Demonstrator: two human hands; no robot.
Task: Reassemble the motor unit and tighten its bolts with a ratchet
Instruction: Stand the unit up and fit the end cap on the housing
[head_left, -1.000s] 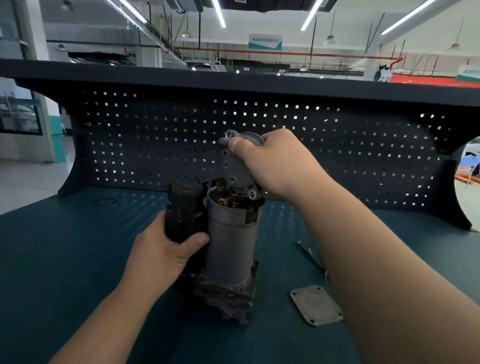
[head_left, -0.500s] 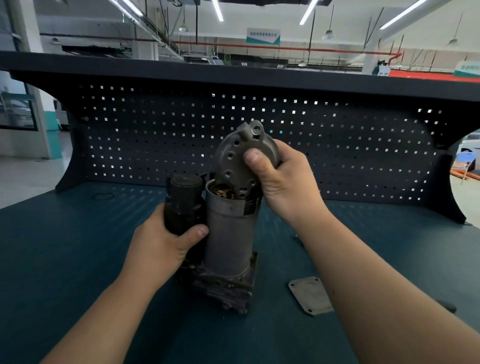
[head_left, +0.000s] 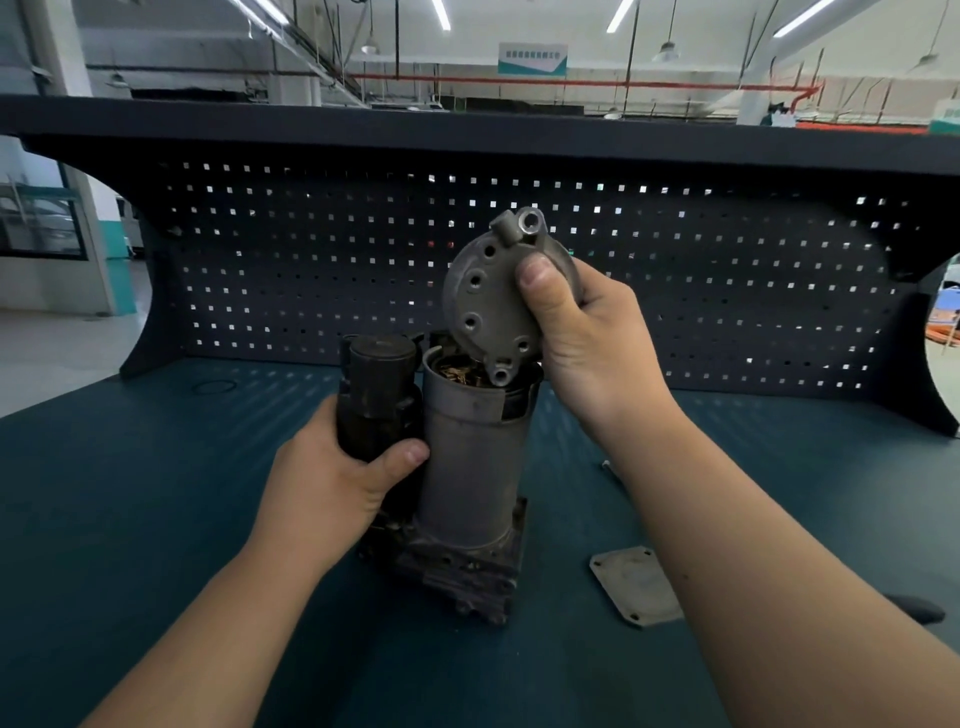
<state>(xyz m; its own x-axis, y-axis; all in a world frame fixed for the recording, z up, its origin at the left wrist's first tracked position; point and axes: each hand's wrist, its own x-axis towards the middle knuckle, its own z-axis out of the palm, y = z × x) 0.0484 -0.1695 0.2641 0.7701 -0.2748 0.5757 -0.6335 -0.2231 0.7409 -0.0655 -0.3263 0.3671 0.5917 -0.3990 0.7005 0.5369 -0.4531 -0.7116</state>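
Observation:
The motor unit (head_left: 470, 467) stands upright on the teal bench, a grey cylinder on a grimy cast base with its top open and copper windings showing. A black solenoid (head_left: 376, 389) is attached on its left side. My left hand (head_left: 332, 483) grips that solenoid, thumb across its front. My right hand (head_left: 582, 338) holds the round grey end cap (head_left: 488, 301) tilted almost upright, its lower edge touching the rim of the open cylinder. The cap has several holes and two bolt ears.
A flat grey cover plate (head_left: 634, 584) lies on the bench (head_left: 156, 519) right of the motor base, partly behind my right forearm. A thin metal tool (head_left: 608, 467) peeks out beyond that arm. A dark pegboard (head_left: 311, 260) walls the back of the bench.
My right hand has turned the end cap so its flat holed face shows toward me, and its lower edge still sits at the cylinder's rim. My left hand keeps its grip on the solenoid.

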